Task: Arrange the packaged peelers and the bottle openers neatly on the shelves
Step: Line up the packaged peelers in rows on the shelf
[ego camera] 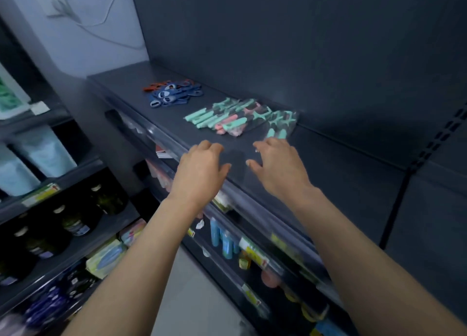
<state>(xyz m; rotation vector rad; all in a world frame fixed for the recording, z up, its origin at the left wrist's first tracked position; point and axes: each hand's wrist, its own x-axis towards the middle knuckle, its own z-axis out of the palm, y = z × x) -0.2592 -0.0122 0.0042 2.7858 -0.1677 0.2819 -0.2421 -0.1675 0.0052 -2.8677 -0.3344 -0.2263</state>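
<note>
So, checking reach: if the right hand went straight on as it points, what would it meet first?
Probably the packaged peelers, whose nearest packet lies just beyond the right hand on the top shelf; whether they touch is unclear.

Your left hand (199,168) and right hand (275,166) hang over the front edge of the top shelf (341,174). The patch of shelf between them is bare, so you can reach straight in there. Just past your fingers, the pile of peelers (235,118) lies in the way, closest to your right hand. Further left sit the bottle openers (171,94), with a bare strip between the two piles. To the right the shelf is bare and wide. The back wall (303,45) stops you behind it all.
</note>
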